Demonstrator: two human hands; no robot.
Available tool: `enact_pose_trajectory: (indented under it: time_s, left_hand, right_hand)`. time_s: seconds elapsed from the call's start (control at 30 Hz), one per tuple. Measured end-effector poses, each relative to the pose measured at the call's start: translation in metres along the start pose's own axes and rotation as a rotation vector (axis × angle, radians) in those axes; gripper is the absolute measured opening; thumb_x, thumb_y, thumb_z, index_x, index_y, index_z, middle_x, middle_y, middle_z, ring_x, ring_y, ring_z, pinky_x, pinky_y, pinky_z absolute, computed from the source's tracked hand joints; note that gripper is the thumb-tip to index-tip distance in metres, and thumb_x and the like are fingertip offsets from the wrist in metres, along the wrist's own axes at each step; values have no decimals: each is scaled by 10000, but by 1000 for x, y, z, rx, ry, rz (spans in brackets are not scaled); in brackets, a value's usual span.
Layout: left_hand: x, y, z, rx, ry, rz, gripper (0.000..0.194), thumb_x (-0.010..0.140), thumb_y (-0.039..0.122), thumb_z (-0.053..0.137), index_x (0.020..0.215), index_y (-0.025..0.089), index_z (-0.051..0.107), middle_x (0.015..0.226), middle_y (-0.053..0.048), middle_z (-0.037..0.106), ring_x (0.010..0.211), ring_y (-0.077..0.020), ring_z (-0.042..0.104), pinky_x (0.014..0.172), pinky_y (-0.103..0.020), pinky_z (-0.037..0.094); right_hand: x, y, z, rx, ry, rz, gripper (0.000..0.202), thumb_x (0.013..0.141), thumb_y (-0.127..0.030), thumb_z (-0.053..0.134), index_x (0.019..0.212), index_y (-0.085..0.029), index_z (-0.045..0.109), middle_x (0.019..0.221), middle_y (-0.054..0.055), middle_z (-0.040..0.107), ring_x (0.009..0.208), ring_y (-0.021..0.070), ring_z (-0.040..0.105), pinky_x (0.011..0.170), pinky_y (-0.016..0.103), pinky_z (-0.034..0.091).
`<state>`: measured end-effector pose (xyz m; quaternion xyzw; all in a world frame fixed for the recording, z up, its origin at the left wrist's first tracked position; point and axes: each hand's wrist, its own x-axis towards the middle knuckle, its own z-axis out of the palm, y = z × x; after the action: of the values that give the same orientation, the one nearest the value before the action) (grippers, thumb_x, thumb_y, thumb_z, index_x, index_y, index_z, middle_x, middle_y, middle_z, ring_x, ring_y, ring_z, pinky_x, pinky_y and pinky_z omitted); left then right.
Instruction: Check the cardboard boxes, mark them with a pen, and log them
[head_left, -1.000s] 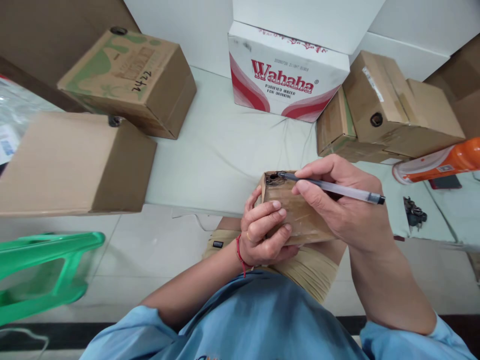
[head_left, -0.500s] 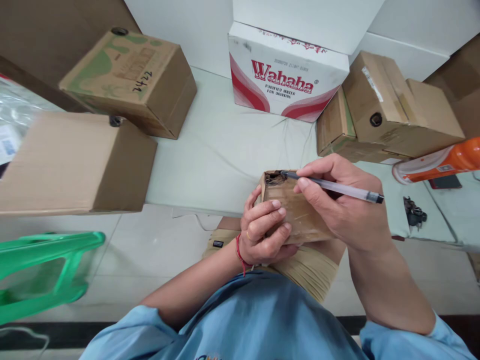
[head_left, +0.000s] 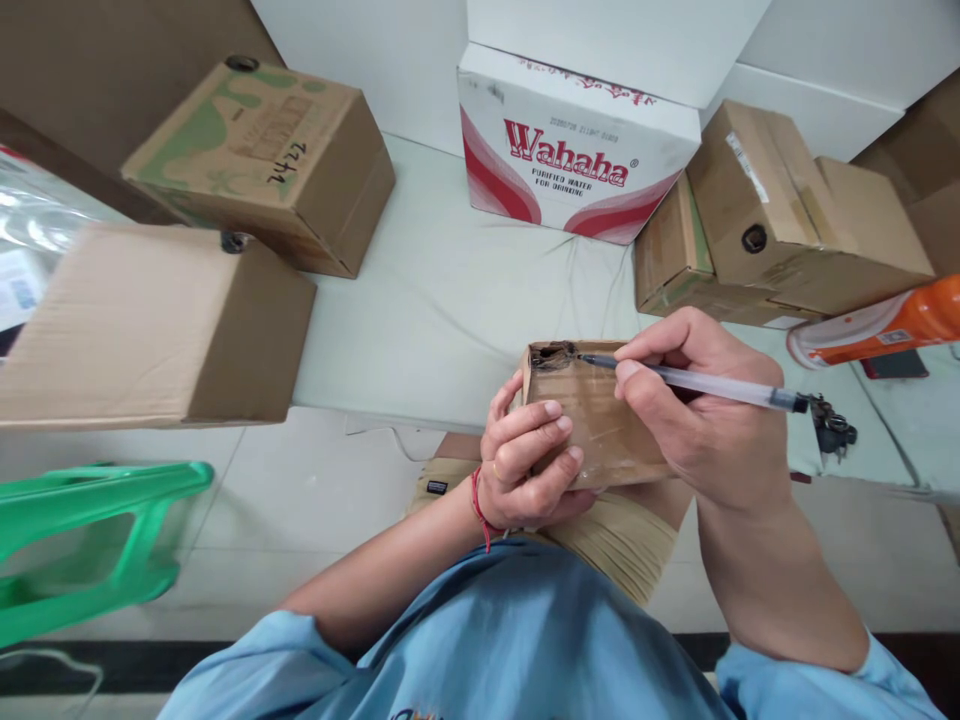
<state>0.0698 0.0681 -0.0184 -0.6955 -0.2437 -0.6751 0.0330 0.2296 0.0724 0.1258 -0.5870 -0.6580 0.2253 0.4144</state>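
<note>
A small brown cardboard box [head_left: 600, 425] rests near my lap at the table's front edge. My left hand [head_left: 534, 455] wraps round its left side, fingers across the top face. One corner of that face has a ragged dark hole [head_left: 551, 354] with blackened edges. Pinched in my right hand [head_left: 694, 400] is a pen [head_left: 731, 387] with a clear barrel and a black end. Its tip is at or just above the hole's right edge; whether they touch I cannot tell. My right palm hides the box's right end.
A white Wahaha carton [head_left: 574, 150] stands at the back of the pale table [head_left: 420, 310]. Brown boxes sit left [head_left: 255, 165] and right [head_left: 795, 200]. An orange bottle [head_left: 892, 318] and keys [head_left: 832, 428] lie at right. A green stool [head_left: 112, 540] stands on the floor.
My right hand has moved slightly right, drawing the pen tip from inside the hole area to its right edge. My left hand and the box have stayed put.
</note>
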Motion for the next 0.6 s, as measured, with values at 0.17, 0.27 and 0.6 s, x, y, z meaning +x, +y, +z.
enact_pose_trajectory:
  time_s: [0.17, 0.27, 0.6]
  left_hand:
    - [2, -1, 1, 25, -3, 21, 142, 1035, 418, 620, 998, 283, 641, 1090, -42, 699, 1022, -249, 710, 1053, -600, 654]
    - [2, -1, 1, 31, -2, 9, 125, 1025, 432, 641, 1037, 308, 627, 1100, -23, 705, 1023, -240, 712, 1062, -576, 647]
    - [5, -1, 1, 48, -7, 17, 109, 1036, 391, 607, 998, 290, 614, 1086, -23, 705, 1031, -227, 721, 1067, -560, 661]
  right_hand:
    - [1, -2, 1, -2, -58, -44, 60, 975, -281, 727, 937, -239, 748, 802, 3, 773, 714, 171, 722, 620, 276, 541]
    - [2, -2, 2, -39, -85, -69, 83, 996, -320, 730, 984, -246, 764, 835, 2, 791, 736, 169, 737, 640, 268, 555]
    - [5, -1, 3, -52, -192, -174, 95, 1028, -342, 739, 1094, -291, 784, 965, 4, 831, 764, 162, 751, 680, 274, 583]
